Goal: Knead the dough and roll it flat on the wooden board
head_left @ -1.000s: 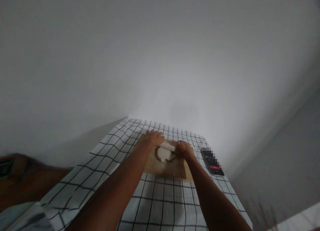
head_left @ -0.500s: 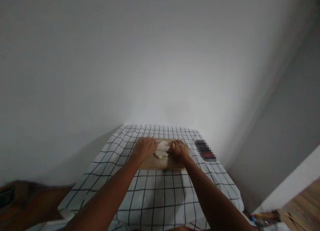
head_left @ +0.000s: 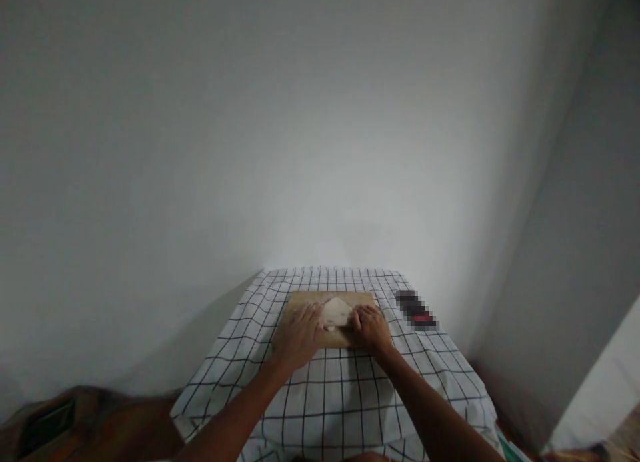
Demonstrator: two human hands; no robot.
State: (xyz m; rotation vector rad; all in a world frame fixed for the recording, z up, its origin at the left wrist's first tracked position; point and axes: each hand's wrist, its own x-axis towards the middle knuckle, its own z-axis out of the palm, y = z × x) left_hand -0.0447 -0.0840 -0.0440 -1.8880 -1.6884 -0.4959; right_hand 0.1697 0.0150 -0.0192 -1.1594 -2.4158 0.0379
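Observation:
A flattened piece of pale dough (head_left: 336,306) lies on a wooden board (head_left: 333,295). Across it runs a pale rolling pin (head_left: 340,320), close in colour to the dough, so its outline is faint. My left hand (head_left: 303,332) is over the pin's left end, fingers pointing forward and pressed down on it. Curled around the right end is my right hand (head_left: 371,325), thumb towards the dough. Both palms hide the pin's ends. A small edge of dough shows on the near side of the pin.
The board rests on a table with a white, black-checked cloth (head_left: 330,409). A blurred-out dark and red object (head_left: 417,312) lies right of the board. A pale wall (head_left: 320,149) stands behind the table. At the lower left is a brown object (head_left: 50,422).
Both hands have come nearer to me with the rolling pin, from the dough's middle to its near part. More dough shows beyond the pin. The view has also shifted slightly.

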